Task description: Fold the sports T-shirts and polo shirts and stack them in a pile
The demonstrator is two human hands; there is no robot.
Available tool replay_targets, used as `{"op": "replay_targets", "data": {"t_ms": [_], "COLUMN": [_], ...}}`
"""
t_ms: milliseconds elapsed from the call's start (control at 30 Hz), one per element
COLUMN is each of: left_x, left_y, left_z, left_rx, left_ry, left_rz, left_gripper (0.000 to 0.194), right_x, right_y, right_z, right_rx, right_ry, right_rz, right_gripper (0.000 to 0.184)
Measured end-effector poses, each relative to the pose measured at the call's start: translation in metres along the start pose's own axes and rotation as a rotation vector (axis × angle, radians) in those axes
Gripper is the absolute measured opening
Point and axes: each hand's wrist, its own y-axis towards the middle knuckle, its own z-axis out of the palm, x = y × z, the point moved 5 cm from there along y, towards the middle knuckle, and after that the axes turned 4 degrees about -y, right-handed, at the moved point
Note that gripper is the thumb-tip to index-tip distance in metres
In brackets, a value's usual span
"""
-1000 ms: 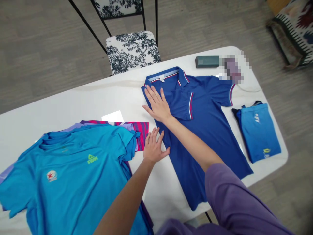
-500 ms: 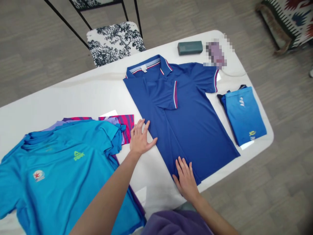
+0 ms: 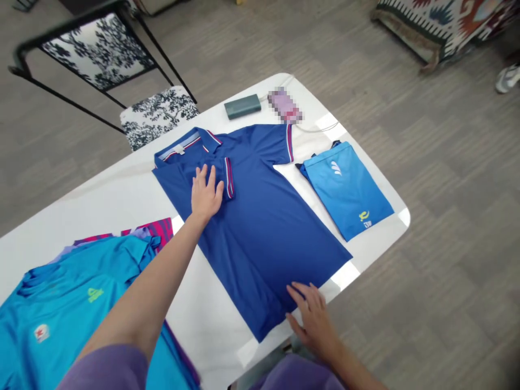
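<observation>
A dark blue polo shirt lies flat on the white table, its left sleeve folded in over the chest. My left hand rests flat on that folded sleeve, fingers spread. At the hem near the table's front edge, my right hand lies on the fabric with fingers stretched out. Neither hand holds anything.
A pile of light blue and purple shirts covers the table's left end. A folded light blue shirt lies at the right. A dark green case and a blurred item sit at the far edge. A patterned chair stands behind.
My left hand moved from the shirt's side edge up onto the folded sleeve. My right hand went from the collar area to the hem. The view shifted right.
</observation>
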Motion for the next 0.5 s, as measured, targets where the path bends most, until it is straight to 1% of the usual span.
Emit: {"op": "replay_targets", "data": {"t_ms": [67, 133, 167, 233, 300, 367, 433, 500], "left_x": [-0.014, -0.027, -0.034, -0.056, -0.091, -0.136, -0.182, -0.222], "left_y": [0.021, 0.030, 0.033, 0.043, 0.066, 0.104, 0.151, 0.193], "left_z": [0.027, 0.046, 0.050, 0.048, 0.042, 0.044, 0.056, 0.075], "left_rx": [0.027, 0.016, -0.013, -0.108, -0.168, -0.131, -0.042, 0.005], "left_ry": [0.006, 0.017, 0.022, 0.021, -0.013, -0.082, -0.153, -0.175], "left_rz": [-0.050, -0.110, -0.131, -0.139, -0.103, -0.053, -0.030, -0.056], "left_gripper": [0.082, 0.081, 0.079, 0.073, 0.064, 0.052, 0.041, 0.037], "right_x": [-0.060, -0.119, -0.144, -0.186, -0.212, -0.225, -0.229, -0.229], "right_y": [0.001, -0.001, -0.003, -0.005, -0.003, 0.002, 0.009, 0.015], "right_z": [-0.029, -0.050, -0.057, -0.066, -0.069, -0.068, -0.066, -0.065], "right_rx": [-0.109, -0.203, -0.230, -0.251, -0.241, -0.233, -0.240, -0.255], "right_ry": [-0.022, -0.041, -0.046, -0.049, -0.046, -0.035, -0.016, 0.004], "right_rz": [0.131, 0.233, 0.275, 0.359, 0.429, 0.477, 0.502, 0.519], "right_gripper": [0.063, 0.058, 0.057, 0.056, 0.053, 0.050, 0.050, 0.050]}}
